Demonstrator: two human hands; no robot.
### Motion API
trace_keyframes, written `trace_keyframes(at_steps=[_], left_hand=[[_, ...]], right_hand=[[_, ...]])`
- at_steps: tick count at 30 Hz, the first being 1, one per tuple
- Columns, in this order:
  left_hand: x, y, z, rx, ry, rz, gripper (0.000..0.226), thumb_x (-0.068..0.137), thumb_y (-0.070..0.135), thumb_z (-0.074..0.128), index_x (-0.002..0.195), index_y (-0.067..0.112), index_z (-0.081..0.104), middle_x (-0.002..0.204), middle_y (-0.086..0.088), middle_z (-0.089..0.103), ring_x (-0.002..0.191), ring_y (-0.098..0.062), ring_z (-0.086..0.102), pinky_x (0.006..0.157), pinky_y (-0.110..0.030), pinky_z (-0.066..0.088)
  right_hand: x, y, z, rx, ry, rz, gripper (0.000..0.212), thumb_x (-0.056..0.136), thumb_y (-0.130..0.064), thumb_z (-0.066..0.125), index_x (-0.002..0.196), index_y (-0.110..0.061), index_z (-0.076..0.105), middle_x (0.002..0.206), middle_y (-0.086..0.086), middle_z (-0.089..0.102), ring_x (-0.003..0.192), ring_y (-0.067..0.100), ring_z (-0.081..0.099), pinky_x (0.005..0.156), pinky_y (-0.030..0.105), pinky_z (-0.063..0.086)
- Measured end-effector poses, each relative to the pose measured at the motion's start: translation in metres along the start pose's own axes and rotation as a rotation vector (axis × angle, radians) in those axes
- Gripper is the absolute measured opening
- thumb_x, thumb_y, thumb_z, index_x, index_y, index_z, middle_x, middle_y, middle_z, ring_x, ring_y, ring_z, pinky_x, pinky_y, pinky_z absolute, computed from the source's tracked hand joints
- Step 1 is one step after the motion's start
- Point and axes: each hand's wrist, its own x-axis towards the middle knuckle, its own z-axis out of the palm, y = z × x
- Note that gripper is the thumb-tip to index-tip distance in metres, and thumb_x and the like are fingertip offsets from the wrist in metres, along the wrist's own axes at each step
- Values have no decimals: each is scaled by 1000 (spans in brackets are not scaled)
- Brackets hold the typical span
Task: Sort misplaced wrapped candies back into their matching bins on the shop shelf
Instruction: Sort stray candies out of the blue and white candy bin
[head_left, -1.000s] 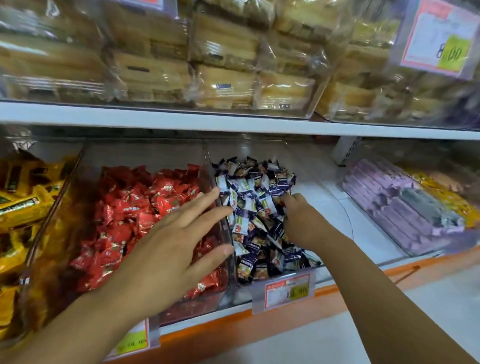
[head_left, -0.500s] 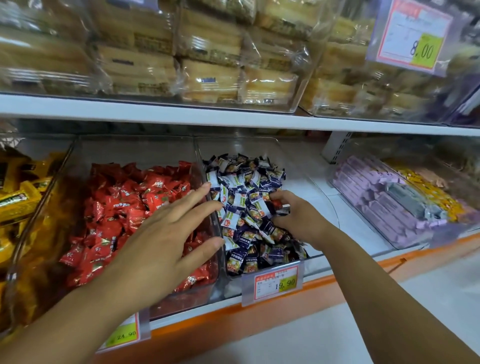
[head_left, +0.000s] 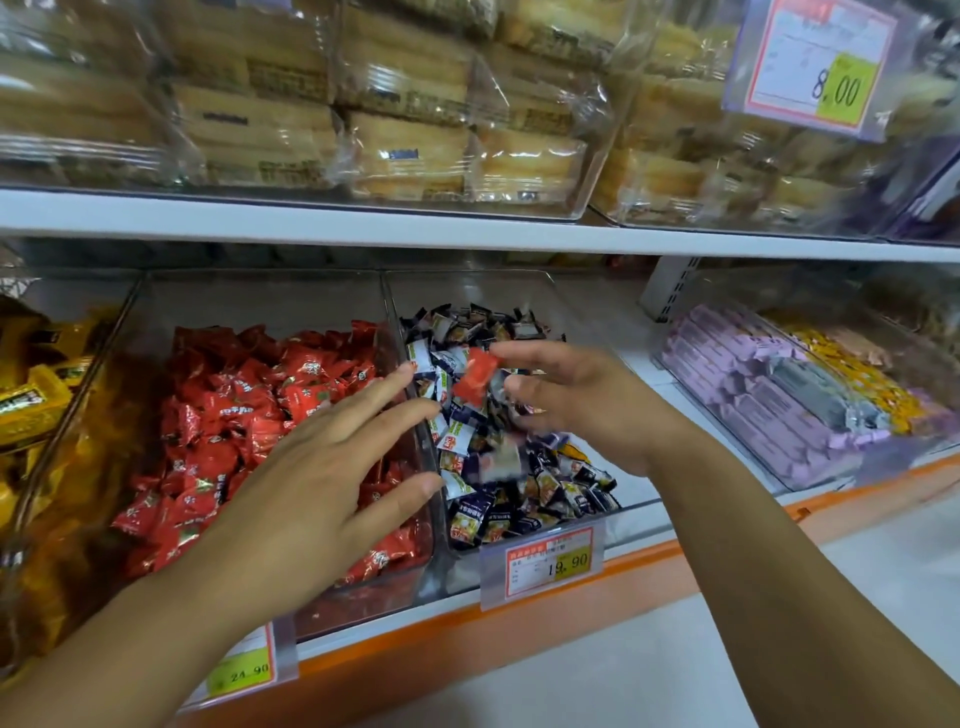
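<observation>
A clear bin (head_left: 363, 597) full of red wrapped candies (head_left: 234, 415) stands left of a clear bin (head_left: 587, 343) of dark blue and white candies (head_left: 524, 493). My right hand (head_left: 587, 410) hovers above the blue pile and pinches a single red candy (head_left: 475, 378) between its fingertips and thumb. That candy hangs just right of the wall dividing the two bins. My left hand (head_left: 322, 467) is spread flat with straight fingers over the red candies, holding nothing, its fingertips near the dividing wall.
Yellow packets (head_left: 31, 405) fill a bin at far left. Purple packs (head_left: 769, 395) and yellow sweets lie in a bin at right. Wrapped cakes (head_left: 405, 130) line the upper shelf (head_left: 467, 236). Price tags (head_left: 545, 564) hang along the orange shelf edge.
My right hand has risen out of the blue candy pile, now holding a red candy, and shifted left toward the dividing wall. My left hand stays spread over the red bin.
</observation>
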Motion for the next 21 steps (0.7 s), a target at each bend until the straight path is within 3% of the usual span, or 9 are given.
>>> trace_keyframes(at_steps=[2, 4, 7, 9, 11, 14, 17, 21], left_hand=[[0, -1, 0, 7, -3, 2, 69, 77, 83, 14, 142, 60, 15, 147, 44, -15, 130, 25, -12, 110, -21, 5], [0, -1, 0, 22, -9, 7, 69, 77, 82, 13, 142, 60, 13, 147, 43, -16, 128, 27, -16, 110, -20, 2], [0, -3, 0, 21, 0, 9, 68, 78, 83, 13, 142, 61, 12, 148, 43, -16, 129, 24, -13, 110, -20, 3], [0, -3, 0, 22, 6, 8, 67, 77, 83, 13, 141, 61, 13, 147, 43, -15, 129, 25, -12, 109, -20, 7], [-1, -3, 0, 27, 6, 7, 67, 77, 82, 13, 140, 61, 14, 147, 44, -16, 127, 28, -16, 108, -19, 7], [-1, -2, 0, 28, 6, 8, 67, 77, 83, 12, 140, 62, 13, 148, 43, -15, 133, 22, -11, 109, -19, 4], [-2, -2, 0, 28, 3, 5, 65, 76, 84, 12, 138, 64, 12, 147, 43, -16, 130, 24, -13, 108, -18, 3], [0, -3, 1, 24, 8, 11, 66, 76, 84, 13, 139, 63, 14, 147, 43, -15, 131, 23, -11, 108, -20, 6]], right_hand=[[-2, -1, -12, -198, 71, 14, 26, 97, -26, 57, 114, -43, 65, 125, -12, 63, 113, 8, 60, 99, 35, 48], [-4, 2, -27, -403, 201, 56, 26, 98, -18, 54, 105, -39, 67, 123, -3, 65, 114, 20, 61, 101, 41, 47], [-1, 13, -30, -757, 98, 216, 37, 98, -10, 51, 133, -23, 53, 133, 5, 58, 118, 23, 57, 98, 29, 45], [3, 22, -19, -779, -8, 308, 50, 98, -10, 51, 144, -23, 38, 127, 5, 57, 100, 16, 60, 78, 18, 48], [5, 30, -9, -805, -61, 364, 59, 96, -7, 51, 148, -22, 29, 124, 8, 57, 84, 14, 58, 60, 16, 44], [5, 37, -8, -798, -60, 357, 66, 91, -2, 52, 149, -23, 26, 119, 11, 57, 72, 11, 54, 51, 17, 38], [1, 36, -9, -751, -5, 288, 58, 89, -3, 58, 141, -22, 39, 109, 3, 53, 62, 4, 50, 42, 10, 33], [-6, 28, -17, -599, 134, 190, 50, 82, -21, 76, 123, -30, 49, 102, -6, 57, 66, 8, 58, 52, 15, 41]])
